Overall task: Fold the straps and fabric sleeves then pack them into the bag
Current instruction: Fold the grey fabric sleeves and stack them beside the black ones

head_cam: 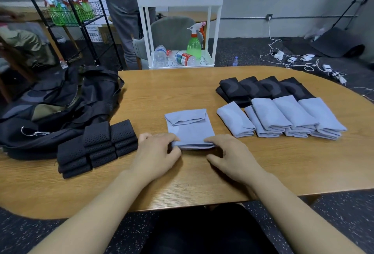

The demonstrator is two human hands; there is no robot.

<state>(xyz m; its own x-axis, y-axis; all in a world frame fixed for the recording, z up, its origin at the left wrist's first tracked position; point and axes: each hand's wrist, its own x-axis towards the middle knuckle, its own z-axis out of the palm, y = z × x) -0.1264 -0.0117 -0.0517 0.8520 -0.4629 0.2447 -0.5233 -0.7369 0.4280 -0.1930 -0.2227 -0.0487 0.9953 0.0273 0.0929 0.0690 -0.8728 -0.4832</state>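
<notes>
A light blue fabric sleeve [189,126] lies on the wooden table [162,96] in front of me, its far end folded over. My left hand [155,155] pinches its near left corner. At the near right corner, my right hand [228,154] pinches the same edge. Folded black perforated straps [95,146] are stacked at the left. The black bag [54,108] lies behind them at the table's left end. Folded blue sleeves [283,118] sit in a row at the right, with folded black sleeves [261,87] behind them.
Beyond the table stands a white cart [179,0] holding a green spray bottle [194,43] and plastic water bottles. A black wire rack [66,17] with spray bottles is at the back left. A person [125,10] stands behind the cart. Cables and chargers lie on the floor at the right.
</notes>
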